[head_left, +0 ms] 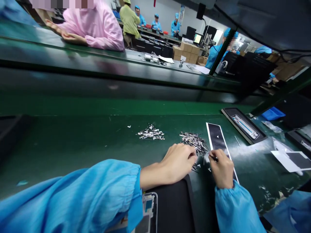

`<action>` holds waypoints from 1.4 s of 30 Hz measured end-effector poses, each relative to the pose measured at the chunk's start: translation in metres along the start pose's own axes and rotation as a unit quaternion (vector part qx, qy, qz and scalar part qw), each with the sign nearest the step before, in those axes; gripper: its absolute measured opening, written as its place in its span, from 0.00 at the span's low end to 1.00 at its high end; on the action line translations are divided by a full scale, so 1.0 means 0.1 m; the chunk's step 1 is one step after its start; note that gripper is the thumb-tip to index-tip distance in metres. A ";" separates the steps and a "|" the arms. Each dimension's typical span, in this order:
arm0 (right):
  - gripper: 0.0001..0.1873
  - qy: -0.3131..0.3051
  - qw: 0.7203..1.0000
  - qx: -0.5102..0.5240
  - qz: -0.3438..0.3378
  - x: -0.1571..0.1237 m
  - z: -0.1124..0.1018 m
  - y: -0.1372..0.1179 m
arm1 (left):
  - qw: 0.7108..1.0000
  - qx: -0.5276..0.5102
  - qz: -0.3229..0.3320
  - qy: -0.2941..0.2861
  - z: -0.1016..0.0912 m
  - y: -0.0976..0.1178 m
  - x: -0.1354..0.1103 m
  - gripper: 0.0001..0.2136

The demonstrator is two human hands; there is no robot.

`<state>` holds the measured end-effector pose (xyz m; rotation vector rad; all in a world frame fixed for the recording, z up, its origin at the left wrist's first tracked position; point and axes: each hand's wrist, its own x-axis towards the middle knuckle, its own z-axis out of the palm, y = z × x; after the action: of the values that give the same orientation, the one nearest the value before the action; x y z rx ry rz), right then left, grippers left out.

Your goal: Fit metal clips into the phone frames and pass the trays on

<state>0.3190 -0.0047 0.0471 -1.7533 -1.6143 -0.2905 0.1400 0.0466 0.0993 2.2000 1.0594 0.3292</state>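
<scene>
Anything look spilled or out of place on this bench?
Mildly: one small white piece lies alone, left of the smaller parts pile, and a white scrap lies on the dark strip; both look strayed.

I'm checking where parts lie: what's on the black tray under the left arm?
A device frame lies on the black tray; its rounded upper-right corner shows. The left sleeve covers much of the frame and tray, so anything else beneath is hidden.

One head-worn camera looks forward and down from near above the green bench [73, 139].
</scene>
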 end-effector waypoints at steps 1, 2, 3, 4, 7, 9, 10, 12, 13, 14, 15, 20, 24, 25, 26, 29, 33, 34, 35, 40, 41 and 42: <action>0.11 0.008 1.000 -0.009 -0.019 0.00 0.00 -0.02 | 1.000 -0.008 -0.004 0.001 0.00 0.00 0.00 0.11; 0.10 0.021 0.999 -0.019 -0.034 0.00 0.00 -0.04 | 1.000 -0.016 -0.008 0.001 0.00 0.00 0.00 0.11; 0.09 0.038 0.998 -0.028 -0.046 0.00 0.00 -0.05 | 1.000 -0.024 -0.012 0.001 0.00 0.00 0.01 0.11; 0.08 0.053 0.996 -0.037 -0.057 0.00 -0.01 -0.07 | 0.999 -0.034 -0.016 0.001 0.00 -0.01 0.01 0.11; 0.09 0.058 0.990 -0.067 -0.109 0.01 0.00 -0.10 | 0.998 -0.062 -0.023 0.000 0.01 -0.02 0.01 0.11; 0.11 0.057 0.985 -0.091 -0.137 0.02 0.01 -0.11 | 0.997 -0.079 -0.026 -0.002 0.01 -0.02 0.02 0.11; 0.11 0.058 0.982 -0.101 -0.146 0.02 0.01 -0.11 | 0.996 -0.088 -0.029 -0.003 0.01 -0.02 0.02 0.11; 0.09 0.068 0.978 -0.114 -0.158 0.05 0.00 -0.12 | 0.993 -0.109 -0.036 -0.004 0.00 -0.02 0.02 0.10; 0.08 0.075 0.977 -0.115 -0.164 0.06 -0.01 -0.14 | 0.992 -0.121 -0.040 -0.005 0.00 -0.02 0.02 0.10; 0.07 0.083 0.975 -0.114 -0.170 0.07 -0.04 -0.16 | 0.990 -0.136 -0.045 -0.007 -0.01 -0.02 0.02 0.09; 0.06 0.091 0.974 -0.111 -0.178 0.07 -0.06 -0.18 | 0.987 -0.153 -0.049 -0.008 -0.02 -0.02 0.03 0.09; 0.07 0.097 0.956 -0.085 -0.262 0.02 -0.16 -0.41 | 0.961 -0.269 -0.061 -0.012 -0.04 0.01 0.05 0.13; 0.07 0.046 0.938 -0.066 -0.338 -0.09 -0.14 -0.56 | 0.929 -0.362 -0.075 0.003 -0.03 0.01 0.07 0.13; 0.07 0.035 0.935 -0.061 -0.347 -0.10 -0.14 -0.59 | 0.921 -0.380 -0.079 0.007 -0.04 0.02 0.07 0.11; 0.08 0.028 0.934 -0.056 -0.352 -0.11 -0.15 -0.62 | 0.914 -0.396 -0.082 0.009 -0.04 0.02 0.06 0.10; 0.08 0.030 0.947 -0.021 -0.320 -0.10 -0.23 -0.67 | 0.899 -0.431 -0.081 0.008 -0.10 0.05 0.02 0.08; 0.05 0.014 0.987 0.129 -0.096 0.00 -0.37 -0.66 | 0.888 -0.457 -0.055 -0.026 -0.23 0.10 -0.07 0.09; 0.05 -0.022 0.984 0.177 -0.026 0.02 -0.40 -0.65 | 0.886 -0.460 -0.048 -0.039 -0.26 0.12 -0.09 0.09; 0.05 -0.069 0.971 0.224 0.037 0.05 -0.42 -0.63 | 0.884 -0.462 -0.043 -0.050 -0.28 0.13 -0.11 0.09; 0.14 -0.205 0.840 0.433 0.254 0.16 -0.45 -0.61 | 0.880 -0.464 -0.012 -0.099 -0.33 0.14 -0.16 0.09; 0.14 -0.213 0.819 0.456 0.274 0.18 -0.46 -0.62 | 0.883 -0.458 -0.005 -0.106 -0.33 0.14 -0.16 0.09; 0.14 -0.220 0.802 0.473 0.289 0.20 -0.46 -0.63 | 0.887 -0.449 0.001 -0.111 -0.33 0.14 -0.16 0.10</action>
<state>0.2778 -0.0214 0.1146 -1.4008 -1.0580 1.1111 0.1220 0.0434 0.1340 1.3532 0.5870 0.4438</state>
